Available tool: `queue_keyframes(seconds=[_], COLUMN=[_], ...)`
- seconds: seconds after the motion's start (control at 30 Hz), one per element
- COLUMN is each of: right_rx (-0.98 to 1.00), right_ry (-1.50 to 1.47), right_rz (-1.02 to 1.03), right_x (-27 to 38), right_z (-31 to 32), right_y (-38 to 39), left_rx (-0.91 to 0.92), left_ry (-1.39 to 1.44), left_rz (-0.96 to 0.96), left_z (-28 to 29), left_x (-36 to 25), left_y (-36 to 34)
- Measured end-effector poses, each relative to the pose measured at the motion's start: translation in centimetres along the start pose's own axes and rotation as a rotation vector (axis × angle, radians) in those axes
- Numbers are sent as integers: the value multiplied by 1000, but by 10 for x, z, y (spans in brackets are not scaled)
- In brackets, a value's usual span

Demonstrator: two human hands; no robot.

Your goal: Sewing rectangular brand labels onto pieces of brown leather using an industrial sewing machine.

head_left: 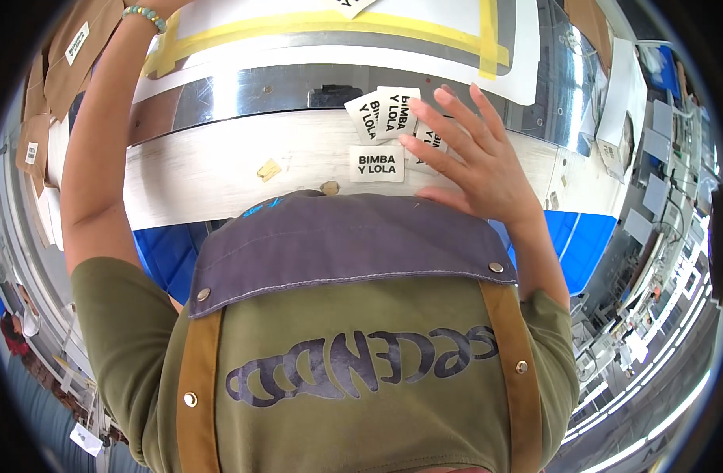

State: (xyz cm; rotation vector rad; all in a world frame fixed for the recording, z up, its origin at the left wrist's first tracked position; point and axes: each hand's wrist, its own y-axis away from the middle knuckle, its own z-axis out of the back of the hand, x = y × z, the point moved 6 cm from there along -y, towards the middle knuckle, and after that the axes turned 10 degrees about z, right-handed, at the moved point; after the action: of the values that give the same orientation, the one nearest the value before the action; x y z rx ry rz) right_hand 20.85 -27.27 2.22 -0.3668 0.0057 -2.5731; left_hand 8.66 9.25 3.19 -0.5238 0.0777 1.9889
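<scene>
My right hand [486, 167] is spread over a small group of white labels with black print, fingers apart and nothing gripped. Its fingertips reach the edge of an upright label [395, 112], which overlaps a tilted label [365, 118]. Just below these lies a flat label [377, 164]. More labels are partly hidden under the fingers. My left arm stretches far forward, a beaded bracelet [145, 16] on its wrist. Of my left hand [172, 3] only a sliver shows at the top edge; its fingers are out of sight.
A metal-topped surface [243, 93] carries a white sheet [298, 59] and yellow tape [314, 36]. Brown cardboard pieces [84, 61] stand at left, a white carton [614, 118] at right. Scraps [268, 169] lie on the pale table edge [196, 189]; blue bins [586, 248] are beneath.
</scene>
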Motion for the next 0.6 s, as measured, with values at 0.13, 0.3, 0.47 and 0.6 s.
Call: queue_keyframes(seconds=[0.13,0.3,0.47,0.6], right_rx=[-91,-112,55,-72], right_ry=[-13,-73,-161,-38], right_rz=[-15,-23,87,90], right_x=[6,16,28,32], right_z=[-3,-23,-51,-44], right_y=[-18,-38,-30,-18], left_rx=[-9,-42,-40,-28], left_ry=[24,-36,-59,-33], left_rz=[-7,-2,-70,-32], left_z=[3,4,4,-2], left_x=[-1,5,-9,-10], left_y=[7,10,12,12])
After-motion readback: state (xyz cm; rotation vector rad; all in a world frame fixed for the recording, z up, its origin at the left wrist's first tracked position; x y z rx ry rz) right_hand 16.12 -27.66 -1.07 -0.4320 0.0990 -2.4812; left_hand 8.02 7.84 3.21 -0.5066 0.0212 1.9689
